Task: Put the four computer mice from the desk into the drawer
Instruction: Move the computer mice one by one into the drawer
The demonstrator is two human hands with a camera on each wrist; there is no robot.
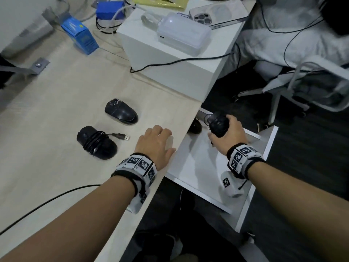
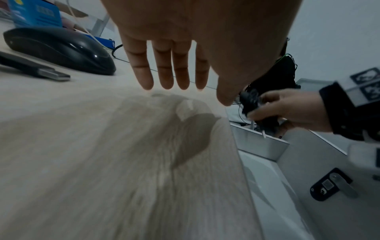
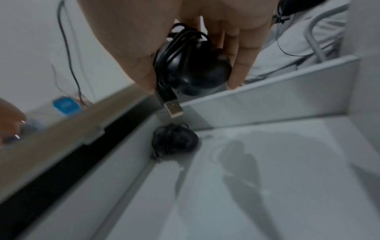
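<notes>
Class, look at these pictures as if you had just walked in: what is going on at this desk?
A person is moving computer mice from the desk into an open white drawer. The right hand grips a cable-wrapped black mouse above the drawer, where another mouse already lies. Two mice remain on the desk: one wrapped in its cable, one plain. The left hand rests open by the desk edge.

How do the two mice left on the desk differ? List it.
1. Cable: the near mouse has a cord wound around its body with a USB plug lying loose beside it; the far mouse shows no cord.
2. Place: the near mouse lies closer to the person and further left; the far mouse lies nearer the white box.
Shared: both are black, rest flat on the desk, and are untouched by either hand.
</notes>
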